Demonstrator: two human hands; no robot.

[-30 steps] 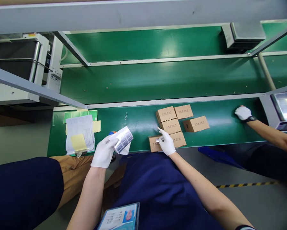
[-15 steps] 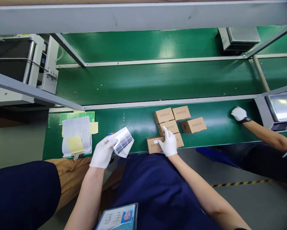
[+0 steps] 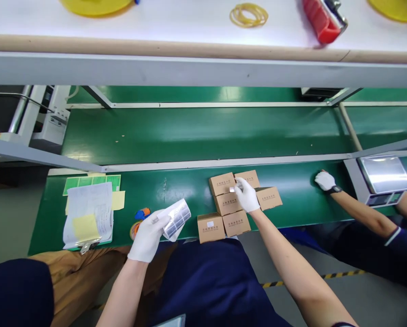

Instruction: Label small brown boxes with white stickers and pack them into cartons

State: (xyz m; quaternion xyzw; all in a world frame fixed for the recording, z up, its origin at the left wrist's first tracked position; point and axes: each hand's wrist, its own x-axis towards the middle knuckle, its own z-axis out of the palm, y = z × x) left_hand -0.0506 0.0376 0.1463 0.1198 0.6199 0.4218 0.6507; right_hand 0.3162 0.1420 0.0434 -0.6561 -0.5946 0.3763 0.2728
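Open green bench (image 3: 189,185) between label sheet (image 3: 178,220) and cartons (image 3: 236,223), cartons crowding right hand (image 3: 247,195), raised grey beam (image 3: 203,70) beyond

No words can be read: the print on the cardboard boxes (image 3: 236,225) and writing on the papers (image 3: 87,197) are too small.

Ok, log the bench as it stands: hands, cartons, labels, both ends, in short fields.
Left hand: gloved, holding a label sheet
Right hand: gloved, over the cartons, a small label right by it; held or stuck, cannot tell
Cartons: six, brown, printed
Nearest-left carton: bears a white label
Left end: clipboard with papers
Right end: weighing scale, co-worker's gloved hand beside it
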